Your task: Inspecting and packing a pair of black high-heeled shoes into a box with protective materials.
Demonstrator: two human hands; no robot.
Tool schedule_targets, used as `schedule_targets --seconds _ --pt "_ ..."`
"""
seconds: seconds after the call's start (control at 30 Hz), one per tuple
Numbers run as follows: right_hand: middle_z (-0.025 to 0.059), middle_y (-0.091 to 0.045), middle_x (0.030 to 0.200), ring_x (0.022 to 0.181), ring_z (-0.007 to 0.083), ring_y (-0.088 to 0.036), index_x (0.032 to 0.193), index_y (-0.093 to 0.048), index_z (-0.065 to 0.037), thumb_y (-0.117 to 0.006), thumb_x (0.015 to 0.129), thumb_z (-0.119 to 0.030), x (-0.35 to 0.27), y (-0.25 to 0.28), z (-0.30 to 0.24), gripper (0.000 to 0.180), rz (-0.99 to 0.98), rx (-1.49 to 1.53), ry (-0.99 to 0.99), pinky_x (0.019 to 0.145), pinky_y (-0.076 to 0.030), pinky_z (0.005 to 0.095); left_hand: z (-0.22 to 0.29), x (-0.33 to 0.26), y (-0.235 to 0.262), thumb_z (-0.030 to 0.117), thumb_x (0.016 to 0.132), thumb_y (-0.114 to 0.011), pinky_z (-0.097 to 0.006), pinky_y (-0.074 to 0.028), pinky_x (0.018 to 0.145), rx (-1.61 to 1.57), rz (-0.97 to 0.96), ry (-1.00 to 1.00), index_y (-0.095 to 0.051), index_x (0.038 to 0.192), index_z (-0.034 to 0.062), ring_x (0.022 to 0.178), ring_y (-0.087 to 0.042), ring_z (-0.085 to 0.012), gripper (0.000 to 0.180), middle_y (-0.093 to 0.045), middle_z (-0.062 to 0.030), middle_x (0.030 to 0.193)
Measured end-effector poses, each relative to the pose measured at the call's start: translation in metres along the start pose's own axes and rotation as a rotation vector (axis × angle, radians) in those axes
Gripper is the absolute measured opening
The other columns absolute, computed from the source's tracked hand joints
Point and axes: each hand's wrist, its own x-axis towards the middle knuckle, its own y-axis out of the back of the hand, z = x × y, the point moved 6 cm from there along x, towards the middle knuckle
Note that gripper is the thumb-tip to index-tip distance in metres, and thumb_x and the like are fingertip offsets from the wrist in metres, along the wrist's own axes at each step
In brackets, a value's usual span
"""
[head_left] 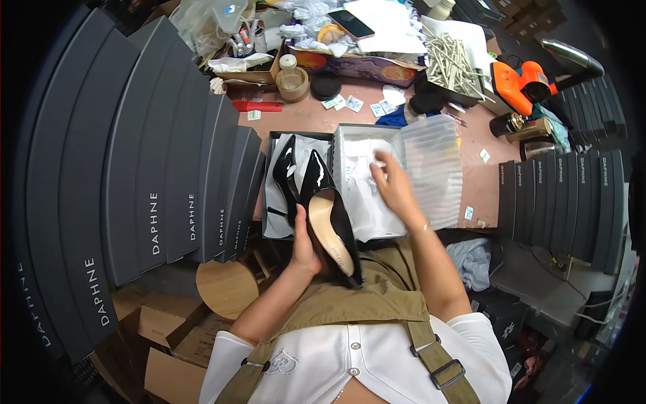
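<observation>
My left hand (306, 254) grips a glossy black high-heeled pump (346, 232) with a beige insole, its pointed toe facing away from me. The matching pump (285, 176) lies on white paper in the left part of a dark shoebox (267, 227), its thin heel toward me. White tissue paper (369, 205) fills the adjoining right part. Above that paper is my right hand (397, 190), fingers curled together around what looks like a blurred bit of white tissue. Beside it, a translucent ribbed sheet (434, 178) spreads over the box's right edge.
Tall rows of dark shoeboxes (168, 155) stand at left, more boxes (562, 202) at right. Behind are a glass jar (292, 84), a tray of pale sticks (451, 64), a phone (351, 24) and an orange tool (511, 87). A round wooden stool (225, 289) is lower left.
</observation>
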Motion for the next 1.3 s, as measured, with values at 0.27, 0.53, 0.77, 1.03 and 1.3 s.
schedule_targets --seconds 0.27,0.53,0.77,1.03,1.3 --pt "0.0204 -0.068 0.092 0.089 0.0368 -0.064 0.103 -0.069 -0.006 -0.063 0.083 -0.024 0.091 -0.046 0.104 0.027 -0.126 -0.337 0.067 0.079 -0.05 0.0438 0.005 0.01 -0.003 0.07 0.087 -0.038 -0.044 -0.056 0.075 -0.048 0.041 0.018 -0.055 0.121 0.0055 0.088 -0.066 -0.0315 0.075 -0.065 -0.0138 0.101" --pt "0.019 -0.069 0.09 0.087 0.0329 -0.067 0.101 -0.07 -0.005 -0.064 0.081 -0.026 0.094 -0.062 0.112 0.03 -0.132 -0.172 -0.132 0.079 -0.051 0.0374 0.0 0.01 0.007 0.069 0.088 -0.039 -0.045 -0.053 0.084 -0.059 0.039 0.056 -0.054 0.125 0.0078 0.093 -0.064 -0.0299 0.072 -0.065 -0.0117 0.106" --pt "0.0045 -0.067 0.078 0.068 0.0092 -0.06 0.094 -0.068 0.001 -0.058 0.083 -0.003 0.034 -0.006 0.052 0.015 -0.115 0.49 -0.142 0.061 -0.049 0.0248 0.01 0.006 0.006 0.067 0.09 -0.036 -0.04 -0.044 0.099 -0.008 0.007 -0.043 -0.045 0.135 0.0093 0.114 -0.055 -0.0238 0.074 -0.056 -0.009 0.127" --pt "0.0133 -0.062 0.084 0.068 0.0223 -0.062 0.096 -0.067 -0.001 -0.064 0.083 -0.006 -0.057 -0.041 -0.03 0.015 -0.198 0.042 0.216 0.064 -0.049 0.0316 -0.015 0.0 0.001 0.067 0.088 -0.044 -0.039 -0.043 0.098 0.165 -0.019 0.009 -0.046 0.132 0.0058 0.113 -0.055 -0.023 0.075 -0.056 -0.0107 0.123" --pt "0.0172 -0.059 0.096 0.079 0.0365 -0.062 0.117 -0.057 -0.005 -0.066 0.079 -0.014 -0.004 -0.007 0.032 0.04 0.046 -0.354 0.434 0.075 -0.051 0.0423 -0.012 0.002 0.023 0.03 0.087 -0.061 -0.037 -0.049 0.09 0.192 0.081 0.112 -0.056 0.119 0.0049 0.101 -0.061 -0.0223 0.041 -0.063 -0.0097 0.11"
